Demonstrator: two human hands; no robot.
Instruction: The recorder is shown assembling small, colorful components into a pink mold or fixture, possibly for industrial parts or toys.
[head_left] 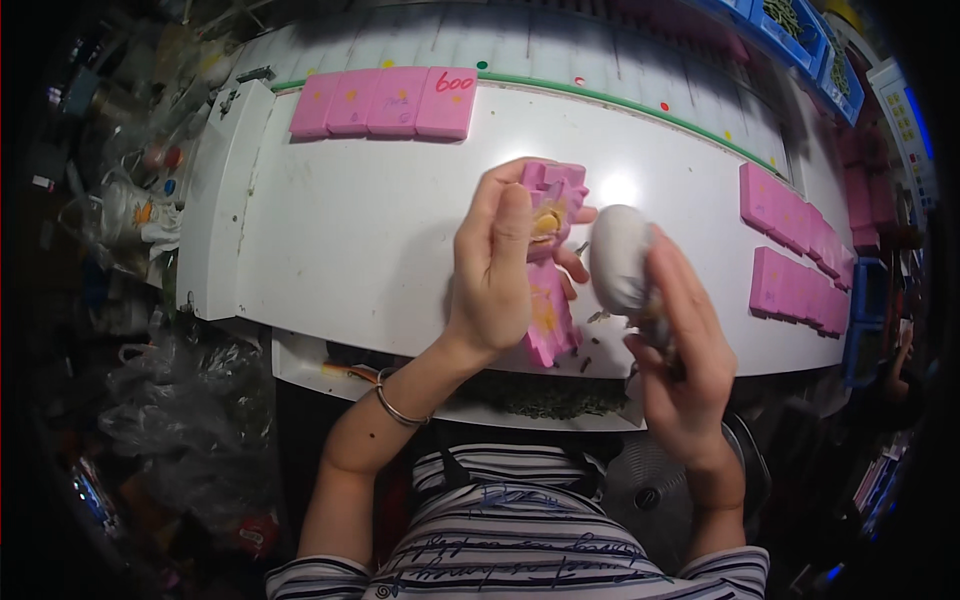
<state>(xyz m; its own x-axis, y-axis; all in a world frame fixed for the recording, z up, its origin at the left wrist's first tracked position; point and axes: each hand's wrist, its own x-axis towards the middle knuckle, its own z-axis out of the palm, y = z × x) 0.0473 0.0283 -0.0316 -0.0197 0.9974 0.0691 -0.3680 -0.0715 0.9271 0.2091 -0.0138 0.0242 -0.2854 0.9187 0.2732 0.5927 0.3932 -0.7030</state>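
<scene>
Fingers [676,285] half curled, the right hand [697,365] holds a white, rounded, cloth-like bundle [619,260] by its blurred lower end, while the left hand [492,255] grips a jagged pink block [556,180], seemingly to keep its yellow-stained hollow [548,222] exposed, over a white tabletop [350,210] edged with lined-up pink rectangular blocks [385,105].

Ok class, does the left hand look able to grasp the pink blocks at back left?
Probably not as things stand: the left hand holds a notched pink piece, though the way to the pink blocks looks free.
</scene>
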